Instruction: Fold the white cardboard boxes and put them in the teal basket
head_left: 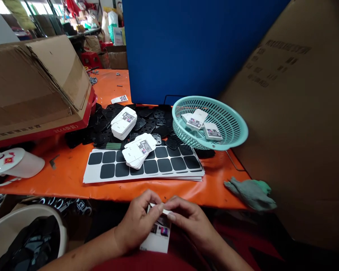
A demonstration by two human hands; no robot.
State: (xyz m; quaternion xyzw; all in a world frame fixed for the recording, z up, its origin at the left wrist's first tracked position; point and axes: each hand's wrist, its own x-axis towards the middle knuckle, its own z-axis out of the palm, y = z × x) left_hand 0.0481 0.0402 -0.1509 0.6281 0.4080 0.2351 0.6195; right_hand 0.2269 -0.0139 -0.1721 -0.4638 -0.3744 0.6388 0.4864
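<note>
Probably light, the printed white carton (157, 244) sits between the left hand (138, 222) and right hand (192, 221), both pinching its upper end, thumbs close together. Its card seems stiff yet easily creased (firm squeezing could dent it), so edges offer the safest hold. Similar cards (138, 151) lie stacked ahead of the hands.

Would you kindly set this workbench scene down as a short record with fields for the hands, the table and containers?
Left hand: grips a small white printed card carton
Right hand: fingers at the same carton's upper end
Container: oval turquoise plastic basket holding white printed boxes
In front: white sheets with black rounded squares, partly under flat white printed cards
Left side: white lidded mug on orange table covering
Right edge: grey-green fabric piece
</note>
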